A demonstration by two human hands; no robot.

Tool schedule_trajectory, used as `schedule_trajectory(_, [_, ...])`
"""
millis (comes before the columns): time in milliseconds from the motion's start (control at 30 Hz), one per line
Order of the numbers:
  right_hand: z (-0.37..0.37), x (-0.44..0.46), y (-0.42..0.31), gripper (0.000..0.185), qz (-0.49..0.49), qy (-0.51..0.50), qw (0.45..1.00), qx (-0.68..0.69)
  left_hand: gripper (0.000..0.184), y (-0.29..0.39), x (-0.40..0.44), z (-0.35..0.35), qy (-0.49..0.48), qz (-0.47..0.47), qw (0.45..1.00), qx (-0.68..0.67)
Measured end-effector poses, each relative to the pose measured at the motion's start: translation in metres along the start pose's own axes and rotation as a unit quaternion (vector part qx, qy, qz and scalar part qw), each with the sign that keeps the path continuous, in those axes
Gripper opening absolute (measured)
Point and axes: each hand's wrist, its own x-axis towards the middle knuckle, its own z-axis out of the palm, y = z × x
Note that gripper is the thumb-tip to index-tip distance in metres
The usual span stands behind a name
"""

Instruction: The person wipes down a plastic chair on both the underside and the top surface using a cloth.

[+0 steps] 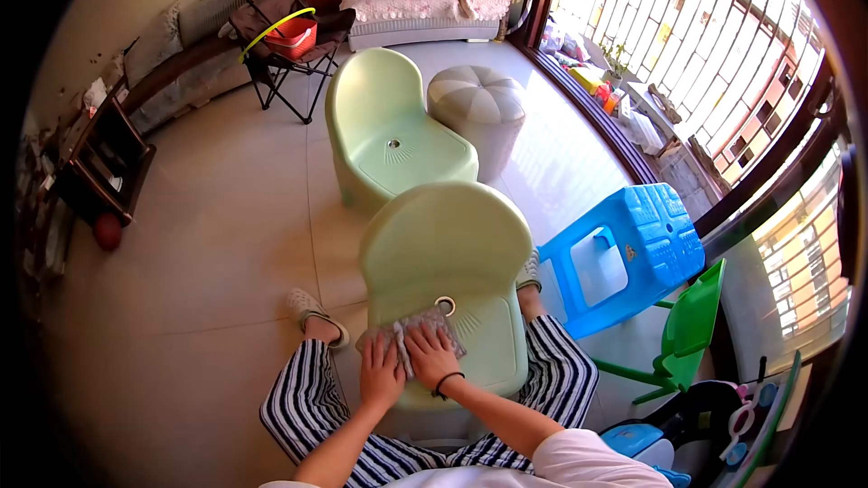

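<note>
A light green plastic chair (pixel 448 244) stands between my knees, its backrest on the far side and a round metal-rimmed hole in the seat. Across the near left of that seat lies a folded grey cloth (pixel 448 316). My left hand (pixel 382 378) rests on the cloth's near left part, fingers stretched forward. Beside it, my right hand (pixel 431 354) lies flat on the cloth with its fingers extended and a dark band round the wrist. The cloth's underside is hidden.
Beyond is a second green chair (pixel 407 140), touching or near a round pouf (pixel 476 99). At right stand a blue stool (pixel 665 230) and a green chair (pixel 692 330). A folding chair (pixel 262 54) holds a red basket (pixel 293 37); a sofa (pixel 402 4) is behind.
</note>
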Motion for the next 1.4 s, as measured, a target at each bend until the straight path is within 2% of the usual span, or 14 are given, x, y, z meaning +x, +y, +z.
schedule_trajectory(67, [-0.009,-0.033,-0.006,0.043,-0.021,-0.01,1.0,0.006,0.053,0.016,-0.028,-0.013,-0.029,-0.006,0.999,-0.043])
schedule_trajectory(300, [-0.051,-0.111,-0.024,0.041,0.007,-0.026,1.0,0.004,0.047,0.048,-0.092,-0.017,-0.072,0.004,0.997,-0.036])
schedule_trajectory(467, [-0.031,-0.065,-0.014,0.041,0.015,-0.016,1.0,0.021,0.048,0.039,-0.054,-0.011,-0.052,-0.02,0.998,-0.015])
schedule_trajectory(633, [0.002,0.019,0.031,0.044,-0.033,0.032,0.999,0.016,0.05,0.012,0.019,0.01,-0.016,-0.044,0.996,0.078])
schedule_trajectory(700, [0.0,0.048,0.056,0.044,-0.016,0.021,0.998,-0.052,0.049,0.004,0.053,0.023,-0.002,-0.018,0.993,0.114])
schedule_trajectory(733, [-0.003,0.052,0.064,0.044,-0.014,0.023,0.998,-0.051,0.048,0.003,0.066,0.025,0.012,0.003,0.989,0.146])
schedule_trajectory(800, [-0.01,0.05,0.08,0.043,0.004,0.071,0.996,-0.051,0.046,0.005,0.079,0.032,-0.018,0.002,0.991,0.132])
schedule_trajectory(867, [-0.016,0.039,0.085,0.042,0.012,0.083,0.995,-0.061,0.046,0.011,0.084,0.043,0.017,0.05,0.987,0.149])
schedule_trajectory(933, [-0.025,0.021,0.084,0.041,0.06,0.064,0.993,-0.075,0.046,0.025,0.079,0.047,0.013,0.056,0.988,0.147])
schedule_trajectory(1000, [-0.033,-0.003,0.074,0.039,0.069,0.074,0.992,-0.074,0.046,0.04,0.069,0.047,0.009,0.061,0.988,0.144])
schedule_trajectory(1067, [-0.039,-0.031,0.063,0.039,0.083,0.058,0.992,-0.071,0.047,0.056,0.049,0.04,-0.035,0.081,0.99,0.11])
schedule_trajectory(1133, [-0.048,-0.061,0.048,0.04,0.084,0.037,0.993,-0.076,0.047,0.065,0.023,0.036,-0.025,0.098,0.99,0.096])
schedule_trajectory(1200, [-0.058,-0.088,0.031,0.039,0.087,0.008,0.993,-0.082,0.046,0.072,-0.004,0.023,-0.056,0.119,0.989,0.068])
schedule_trajectory(1400, [-0.059,-0.121,-0.002,0.045,0.072,-0.025,0.997,-0.033,0.046,0.07,-0.057,-0.007,-0.094,0.094,0.991,0.02])
